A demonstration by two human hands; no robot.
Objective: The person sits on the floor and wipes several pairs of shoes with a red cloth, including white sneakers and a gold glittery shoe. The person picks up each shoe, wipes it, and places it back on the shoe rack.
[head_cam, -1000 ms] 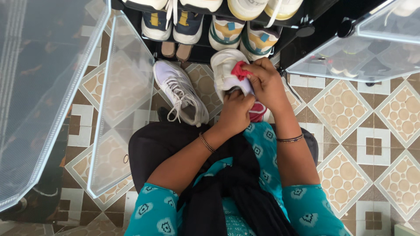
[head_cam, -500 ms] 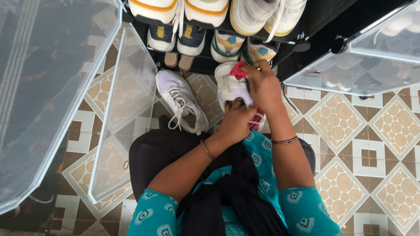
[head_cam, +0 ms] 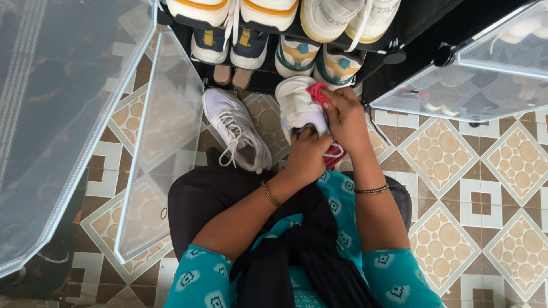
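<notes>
The white shoe [head_cam: 298,108] sat in both hands, held above the tiled floor [head_cam: 456,171] just in front of the black shoe rack [head_cam: 411,28], toe pointing toward the rack. The left hand [head_cam: 308,158] gripped it from the heel end, fingers [head_cam: 305,136] curled tight around the back of the shoe. The right hand [head_cam: 345,117] pressed a red cloth [head_cam: 317,94] against the shoe's upper side, fingers closed over the cloth, and more red fabric showed below that hand near the wrist. Each wrist wore a thin bangle.

Just to the left, a second white shoe [head_cam: 238,134] with loose laces lay on the floor, well clear of the hands, its toe angled toward the person's knee. The rack above held rows of shoes: white and yellow pairs on top, navy and teal-trimmed ones below, and a tan pair tucked at the bottom. Clear plastic doors [head_cam: 165,142] stood swung open on both sides. The person crouched in black trousers and a teal patterned top, with a dark scarf hanging down the front.
</notes>
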